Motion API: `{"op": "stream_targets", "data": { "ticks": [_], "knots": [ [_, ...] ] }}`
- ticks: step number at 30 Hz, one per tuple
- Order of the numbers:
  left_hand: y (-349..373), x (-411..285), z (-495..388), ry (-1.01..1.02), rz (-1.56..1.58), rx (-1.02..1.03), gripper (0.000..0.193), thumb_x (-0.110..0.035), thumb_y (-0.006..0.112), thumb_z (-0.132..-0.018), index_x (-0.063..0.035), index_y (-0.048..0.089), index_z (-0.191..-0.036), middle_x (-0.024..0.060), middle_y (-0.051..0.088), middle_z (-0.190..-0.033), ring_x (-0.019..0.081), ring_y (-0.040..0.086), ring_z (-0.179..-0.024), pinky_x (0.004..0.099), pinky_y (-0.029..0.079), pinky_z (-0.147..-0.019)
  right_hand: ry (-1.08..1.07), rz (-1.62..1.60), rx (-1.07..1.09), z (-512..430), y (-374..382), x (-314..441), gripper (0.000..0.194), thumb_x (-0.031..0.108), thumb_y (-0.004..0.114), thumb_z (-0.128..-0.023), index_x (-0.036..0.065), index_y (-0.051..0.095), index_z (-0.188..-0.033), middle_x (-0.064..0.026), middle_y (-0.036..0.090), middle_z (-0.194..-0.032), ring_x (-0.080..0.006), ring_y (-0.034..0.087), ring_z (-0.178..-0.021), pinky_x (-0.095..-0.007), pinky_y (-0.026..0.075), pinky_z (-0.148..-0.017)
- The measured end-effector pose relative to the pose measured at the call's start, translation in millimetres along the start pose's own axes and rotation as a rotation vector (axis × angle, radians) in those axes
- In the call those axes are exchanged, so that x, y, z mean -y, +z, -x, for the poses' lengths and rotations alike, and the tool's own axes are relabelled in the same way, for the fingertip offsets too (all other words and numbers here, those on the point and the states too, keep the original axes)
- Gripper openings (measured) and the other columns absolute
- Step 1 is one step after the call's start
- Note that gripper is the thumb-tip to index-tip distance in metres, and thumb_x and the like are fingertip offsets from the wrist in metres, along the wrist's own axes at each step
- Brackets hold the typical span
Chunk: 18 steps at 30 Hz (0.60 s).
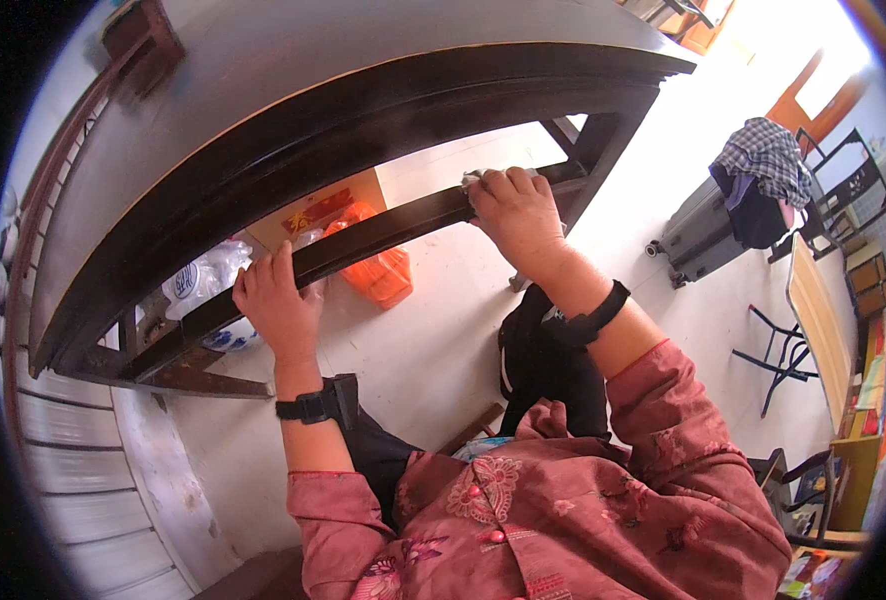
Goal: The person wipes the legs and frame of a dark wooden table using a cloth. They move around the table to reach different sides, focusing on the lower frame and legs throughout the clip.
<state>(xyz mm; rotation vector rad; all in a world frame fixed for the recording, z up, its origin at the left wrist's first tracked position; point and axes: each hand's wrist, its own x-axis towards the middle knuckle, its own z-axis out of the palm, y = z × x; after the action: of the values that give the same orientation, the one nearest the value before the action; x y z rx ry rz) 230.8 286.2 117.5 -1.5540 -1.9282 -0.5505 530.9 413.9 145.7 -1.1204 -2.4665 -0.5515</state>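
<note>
In front of me is a dark wooden table (383, 112) with a narrow rail (390, 231) running below its top. My left hand (282, 300) grips that rail left of its middle, fingers over the upper edge. Farther right, my right hand (518, 217) presses a crumpled greyish cloth (477, 178) against the same rail; most of the cloth is hidden under the fingers. Black straps circle both wrists.
Beneath the table are an orange plastic bag (379, 274), a clear plastic bag (214, 274) and a cardboard box (368, 187). A grey suitcase (702, 229) with clothes on it stands right, near a folding table (818, 322). A white radiator (83, 465) is at left.
</note>
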Motion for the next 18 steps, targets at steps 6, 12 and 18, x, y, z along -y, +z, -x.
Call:
{"op": "stream_targets", "data": {
  "ticks": [6,12,18],
  "knots": [
    [0,2,0,0.017,-0.043,0.039,0.068,-0.009,0.080,-0.063,-0.0123,0.055,-0.125,0.0080,0.062,-0.109,0.0280,0.058,-0.108,0.0487,0.038,-0.103,0.050,0.080,0.181,6,-7,-54,0.063,0.028,0.080,-0.075,0.015,0.056,-0.132,-0.0043,0.055,-0.121,-0.0237,0.052,-0.114,-0.0389,0.045,-0.092],
    [3,1,1,-0.016,-0.044,0.067,0.071,-0.008,0.082,-0.062,-0.0131,0.054,-0.126,0.0082,0.062,-0.110,0.0278,0.058,-0.110,0.0490,0.039,-0.103,0.093,0.202,0.209,25,-6,-95,0.054,0.030,0.075,-0.080,0.011,0.058,-0.127,-0.0090,0.051,-0.120,-0.0237,0.051,-0.111,-0.0377,0.048,-0.086],
    [0,3,0,0.020,-0.027,0.050,0.071,-0.007,0.082,-0.062,-0.0133,0.053,-0.127,0.0082,0.062,-0.110,0.0277,0.058,-0.110,0.0488,0.039,-0.104,0.243,0.207,0.312,24,-3,-91,0.037,0.020,0.069,-0.081,0.005,0.059,-0.114,-0.0134,0.054,-0.113,-0.0262,0.060,-0.100,-0.0386,0.053,-0.080]
  ]
}}
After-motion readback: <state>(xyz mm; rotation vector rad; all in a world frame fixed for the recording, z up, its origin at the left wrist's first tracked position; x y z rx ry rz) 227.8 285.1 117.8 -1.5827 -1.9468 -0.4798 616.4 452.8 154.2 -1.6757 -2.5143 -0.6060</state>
